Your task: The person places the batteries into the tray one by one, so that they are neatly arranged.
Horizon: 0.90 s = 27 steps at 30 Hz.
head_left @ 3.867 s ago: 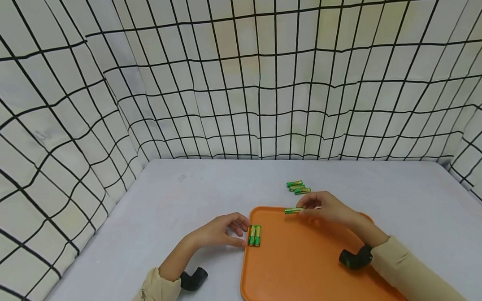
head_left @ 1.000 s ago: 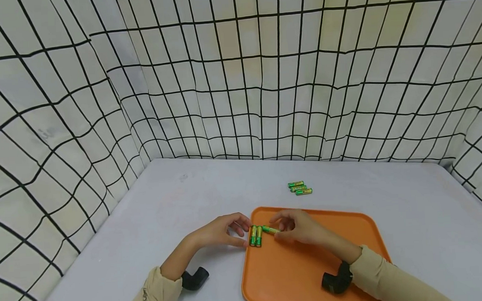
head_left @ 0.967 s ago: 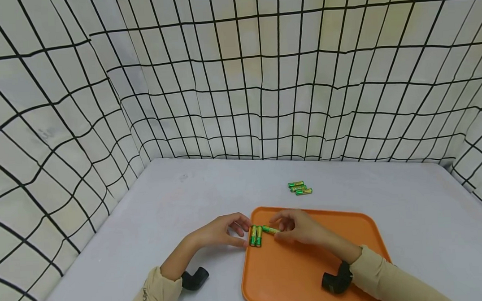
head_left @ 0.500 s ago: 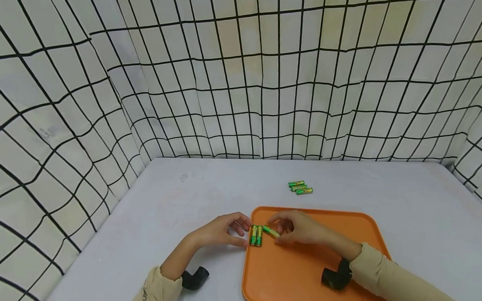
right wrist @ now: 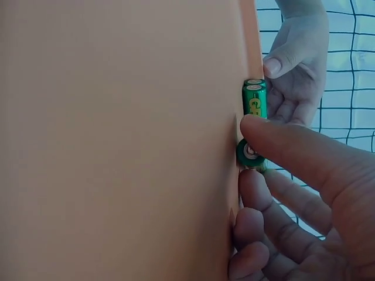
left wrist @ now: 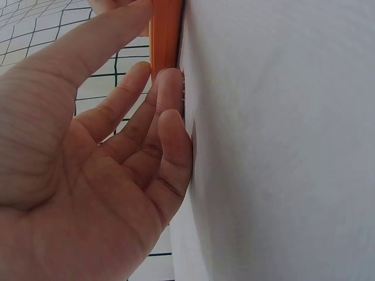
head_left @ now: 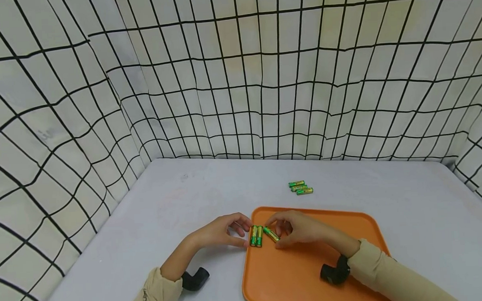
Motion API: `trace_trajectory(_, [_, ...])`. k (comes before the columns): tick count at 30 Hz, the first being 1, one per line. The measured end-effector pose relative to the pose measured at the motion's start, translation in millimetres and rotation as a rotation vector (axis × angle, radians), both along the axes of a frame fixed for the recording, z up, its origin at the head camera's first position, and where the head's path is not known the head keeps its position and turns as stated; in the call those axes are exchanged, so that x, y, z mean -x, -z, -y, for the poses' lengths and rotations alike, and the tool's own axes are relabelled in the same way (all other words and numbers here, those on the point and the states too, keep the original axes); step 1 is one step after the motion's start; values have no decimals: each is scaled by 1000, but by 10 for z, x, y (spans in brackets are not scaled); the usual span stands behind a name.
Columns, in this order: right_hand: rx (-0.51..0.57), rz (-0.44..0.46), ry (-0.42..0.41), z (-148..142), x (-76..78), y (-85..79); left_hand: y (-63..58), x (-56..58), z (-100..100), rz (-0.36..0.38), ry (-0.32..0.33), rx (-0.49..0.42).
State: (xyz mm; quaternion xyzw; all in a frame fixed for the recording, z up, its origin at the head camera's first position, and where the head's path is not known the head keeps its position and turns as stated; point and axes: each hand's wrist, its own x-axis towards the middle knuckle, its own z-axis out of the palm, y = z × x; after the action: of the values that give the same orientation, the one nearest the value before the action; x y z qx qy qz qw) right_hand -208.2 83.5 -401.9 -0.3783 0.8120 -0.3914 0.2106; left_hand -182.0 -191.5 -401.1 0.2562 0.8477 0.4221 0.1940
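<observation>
My right hand (head_left: 302,228) pinches a green and yellow battery (head_left: 271,234) between thumb and fingers, low over the orange tray (head_left: 307,273). That battery lies slanted, its far end close to two batteries (head_left: 259,236) set side by side along the tray's left rim. In the right wrist view the held battery (right wrist: 251,151) shows end-on below the thumb, with the pair (right wrist: 254,98) just past it. My left hand (head_left: 224,231) rests at the tray's left edge, fingers loosely bent. The left wrist view has its thumb and fingertips touching the tray's side (left wrist: 165,41).
Three more batteries (head_left: 299,188) lie close together on the white table (head_left: 202,183) beyond the tray's far rim. White walls with a black grid (head_left: 259,100) stand around the table's back and sides.
My right hand has carried the battery from the tray's far rim left to the pair. Over the last second it has turned it from crosswise towards the pair's direction. My left hand stays put.
</observation>
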Motion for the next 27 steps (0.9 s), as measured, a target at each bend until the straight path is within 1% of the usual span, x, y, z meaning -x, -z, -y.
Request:
trace_trajectory(8, [2,-11,41,41,-15,17,-2,0,-3,-3,-2,3])
trace_trajectory(15, [37,27,90,101,-21,36,4,1,-7,-1,-7,3])
trace_trajectory(18, [44,32,90,121,-25,46,6,2,-5,-1,-5,1])
trace_trajectory(23, [45,8,83,136,-39,49,2,3,1,-4,-2,0])
trace_trajectory(27, [44,16,115,152,-62,43,9,7,6,-6,-3,0])
